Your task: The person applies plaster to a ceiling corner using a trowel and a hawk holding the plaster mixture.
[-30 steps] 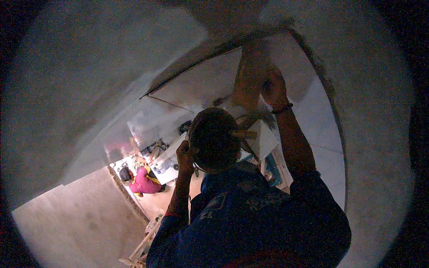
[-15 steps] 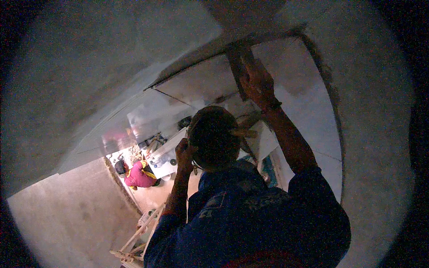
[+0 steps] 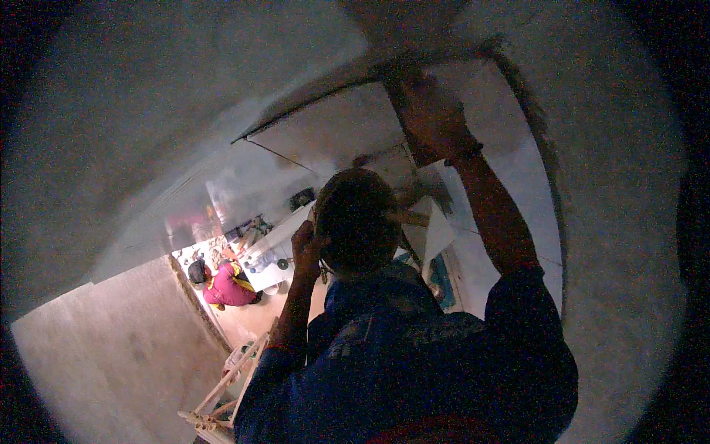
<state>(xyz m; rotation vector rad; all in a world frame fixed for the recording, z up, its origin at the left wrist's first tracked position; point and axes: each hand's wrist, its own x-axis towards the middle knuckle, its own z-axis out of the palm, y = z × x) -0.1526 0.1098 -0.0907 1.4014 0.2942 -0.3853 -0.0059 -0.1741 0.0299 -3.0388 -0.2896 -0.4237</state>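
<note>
Neither my left hand nor my right hand can be seen. A person in a dark blue shirt (image 3: 414,362) fills the middle, back to me, both arms raised. That person's right hand (image 3: 436,111), blurred and dark, is at a brown vertical strip on a panelled, tile-like surface (image 3: 333,118); whether it holds anything is unclear. Their left hand (image 3: 303,244) is raised beside their dark head (image 3: 355,222), its grip hidden in shadow. A light stick-like piece (image 3: 407,217) shows at the right side of the head.
A second person in pink and yellow (image 3: 229,288) crouches in bright light by a white board (image 3: 270,274) with small items. A wooden ladder-like frame (image 3: 214,411) stands at lower left. Rough grey plaster surfaces (image 3: 118,177) surround the opening, with a paler wall (image 3: 96,333) at left.
The blue-shirted person's right hand has moved left and up onto the brown strip, then slightly right. The crouching person appears a little higher and further left in the picture.
</note>
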